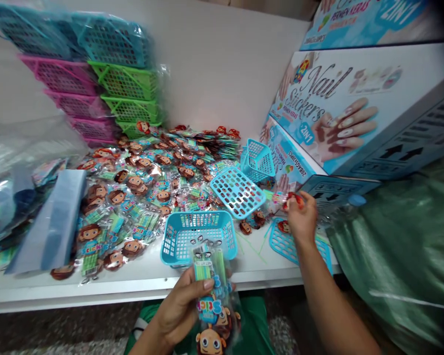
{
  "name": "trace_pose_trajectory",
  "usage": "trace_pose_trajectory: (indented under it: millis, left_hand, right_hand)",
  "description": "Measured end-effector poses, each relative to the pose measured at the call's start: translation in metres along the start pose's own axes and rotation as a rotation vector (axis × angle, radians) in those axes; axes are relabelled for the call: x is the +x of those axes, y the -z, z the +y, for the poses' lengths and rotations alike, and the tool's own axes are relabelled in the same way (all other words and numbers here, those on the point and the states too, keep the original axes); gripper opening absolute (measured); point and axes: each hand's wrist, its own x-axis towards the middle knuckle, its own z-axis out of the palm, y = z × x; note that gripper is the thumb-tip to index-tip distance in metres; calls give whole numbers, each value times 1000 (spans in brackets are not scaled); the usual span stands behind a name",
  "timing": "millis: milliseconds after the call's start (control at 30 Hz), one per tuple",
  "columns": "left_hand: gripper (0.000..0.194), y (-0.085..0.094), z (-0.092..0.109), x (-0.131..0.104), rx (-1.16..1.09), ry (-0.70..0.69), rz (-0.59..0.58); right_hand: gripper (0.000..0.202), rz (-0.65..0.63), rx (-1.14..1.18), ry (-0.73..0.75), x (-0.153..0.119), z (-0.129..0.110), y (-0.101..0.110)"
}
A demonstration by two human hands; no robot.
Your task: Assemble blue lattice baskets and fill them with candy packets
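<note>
My left hand [183, 303] is closed around several candy stick packets [210, 310] with cartoon heads, held upside down in front of the table edge. Just beyond them a blue basket [198, 234] stands at the edge, its near side partly hidden by the packets. My right hand [301, 217] pinches a packet with a red-haired figure [292, 201], above and to the right of the basket. A blue perforated lid [238, 192] lies tilted on the packets behind the basket. Another blue perforated piece [286, 246] lies partly under my right forearm.
Loose packets [136, 182] cover the table's left and middle. Stacked coloured baskets [124, 81] stand at the back left, plastic sleeves [50, 222] in front. Small blue baskets [259, 160] sit near nail sticker boxes [340, 103]. A green sack [403, 236] is at the right.
</note>
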Motion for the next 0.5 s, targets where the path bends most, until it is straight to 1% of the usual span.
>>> trace_pose_trajectory:
  millis: [67,100,133,167,200,233,300,333,367,400,433,467,500]
  left_hand:
    - [35,-3,-3,3,-38,6,-51]
    - [37,-5,-5,5,-55,10,-74]
    - [38,-7,-7,8,-71,13,-92]
    - [39,-10,-9,10,-85,11,-98]
    - [39,-12,-10,12,-97,-2,-90]
    - [39,-13,-11,15,-108,-22,-71]
    - [38,-14,-11,17,-131,-68,-26]
    - [38,-12,-10,17,-143,-86,-2]
    - [39,-10,-8,17,-153,-99,31]
    - [41,-6,-5,15,-160,-106,69]
    - [43,-3,-2,13,-162,-111,107]
    - [45,1,0,9,-155,-118,139]
    - [46,4,3,6,-137,-120,156]
  right_hand:
    - [52,216,42,-83,-30,-18,19]
    - [51,284,104,-126,-49,-30,26]
    - [49,307,192,-177,-70,-42,32]
    - [45,287,294,-228,-94,-53,37]
    - [38,192,373,-277,-119,-64,41]
    - [29,46,398,-330,-143,-73,44]
    - [19,-304,455,-371,-182,-83,48]
    - [20,-461,517,-363,-193,-84,50]
    - [21,-600,556,-337,-195,-83,50]
    - [25,-697,558,-296,-190,-79,48]
    - [33,-752,528,-247,-177,-74,44]
    - [40,-780,445,-195,-158,-67,36]
    - [41,-679,290,-157,-137,-60,25]
